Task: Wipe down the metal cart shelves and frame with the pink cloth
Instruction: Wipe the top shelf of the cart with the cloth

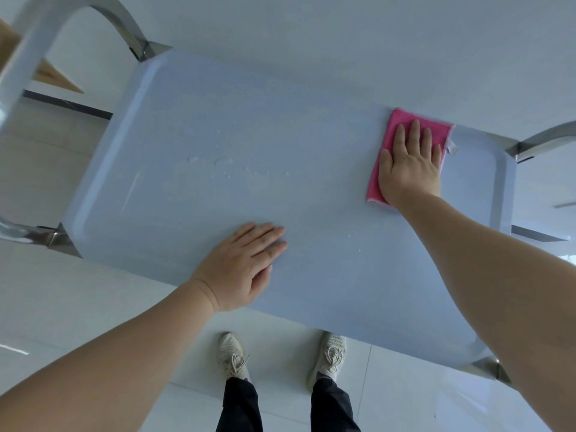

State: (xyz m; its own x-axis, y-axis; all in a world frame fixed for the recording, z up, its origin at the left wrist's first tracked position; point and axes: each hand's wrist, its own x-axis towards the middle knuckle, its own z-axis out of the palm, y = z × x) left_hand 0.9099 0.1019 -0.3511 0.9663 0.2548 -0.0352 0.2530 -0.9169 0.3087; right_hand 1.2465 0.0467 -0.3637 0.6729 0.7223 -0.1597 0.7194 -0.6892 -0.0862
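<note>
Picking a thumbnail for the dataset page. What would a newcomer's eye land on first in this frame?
The pink cloth stands out first, pressed flat under the right hand near the far right corner of the cart's pale blue top shelf. The left hand lies flat on the shelf's near edge. A patch of water droplets sits near the shelf's middle, left of the cloth.

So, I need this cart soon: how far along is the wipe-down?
Early, it seems. Done: nothing looks plainly finished. In hand: the right hand presses the pink cloth flat on the right end of the top shelf, while the left hand rests flat near its front edge. Left: water droplets sit mid-shelf, then the frame handle; lower shelves are out of view.
</note>
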